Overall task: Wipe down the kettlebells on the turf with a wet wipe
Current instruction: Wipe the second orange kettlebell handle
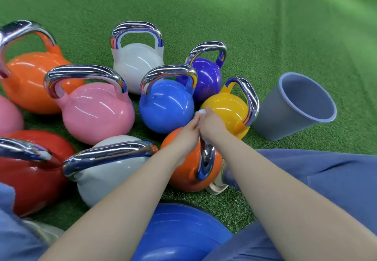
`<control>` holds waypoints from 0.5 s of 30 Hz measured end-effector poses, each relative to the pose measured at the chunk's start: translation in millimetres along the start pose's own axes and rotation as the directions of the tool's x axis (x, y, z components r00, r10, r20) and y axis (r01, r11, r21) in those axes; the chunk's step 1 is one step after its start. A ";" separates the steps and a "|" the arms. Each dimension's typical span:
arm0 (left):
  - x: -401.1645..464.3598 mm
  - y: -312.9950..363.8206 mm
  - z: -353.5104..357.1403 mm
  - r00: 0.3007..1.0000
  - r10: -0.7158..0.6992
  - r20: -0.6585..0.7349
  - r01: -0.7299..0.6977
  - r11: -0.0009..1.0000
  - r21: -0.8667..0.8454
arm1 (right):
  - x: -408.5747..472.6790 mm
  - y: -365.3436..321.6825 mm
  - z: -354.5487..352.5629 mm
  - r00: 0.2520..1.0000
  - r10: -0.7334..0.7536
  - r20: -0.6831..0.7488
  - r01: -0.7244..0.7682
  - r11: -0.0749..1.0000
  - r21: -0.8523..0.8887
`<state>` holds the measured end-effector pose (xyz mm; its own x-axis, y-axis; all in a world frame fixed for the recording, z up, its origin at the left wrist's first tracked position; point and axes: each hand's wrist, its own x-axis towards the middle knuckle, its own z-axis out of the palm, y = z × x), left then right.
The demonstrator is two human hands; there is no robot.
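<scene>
White wipe (202, 112) pinched between left hand (186, 136) and right hand (212, 125), fingers curled round it, above orange kettlebell's (183, 171) chrome handle (207, 158), beside yellow kettlebell (226, 110) on turf (224, 26).

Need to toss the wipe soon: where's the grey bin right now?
In the head view, the grey bin stands on the turf at right, just right of the yellow kettlebell and beyond the right hand.

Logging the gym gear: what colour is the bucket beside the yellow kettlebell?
Grey-blue bucket, tipped towards the camera; head view shows it.
</scene>
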<state>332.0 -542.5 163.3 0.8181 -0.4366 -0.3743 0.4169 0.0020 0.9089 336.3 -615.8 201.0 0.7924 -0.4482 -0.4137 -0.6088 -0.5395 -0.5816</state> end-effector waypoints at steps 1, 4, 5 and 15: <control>0.8 1.7 -0.2 1.000 -0.016 -0.001 0.016 0.999 -0.042 | 1.3 -6.6 -1.1 1.000 0.001 0.000 -0.001 0.998 -0.061; 0.2 7.3 -2.4 0.996 -0.080 0.035 0.082 0.994 -0.066 | 5.7 -20.6 -1.1 0.992 -0.073 0.107 0.113 0.895 -0.431; -1.3 9.5 -3.9 0.994 -0.103 0.043 0.106 0.993 -0.059 | 6.2 -21.5 -1.7 0.989 -0.083 0.123 0.131 0.878 -0.460; -2.2 3.6 -30.2 0.972 -0.152 -0.181 0.144 0.988 -0.059 | -10.8 11.8 6.6 0.996 0.089 -0.007 -0.088 0.989 0.116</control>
<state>343.7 -514.3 161.9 0.8031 -0.2621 -0.5351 0.5527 -0.0080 0.8333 320.7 -612.7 193.9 0.7348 -0.4996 -0.4587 -0.6674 -0.4120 -0.6204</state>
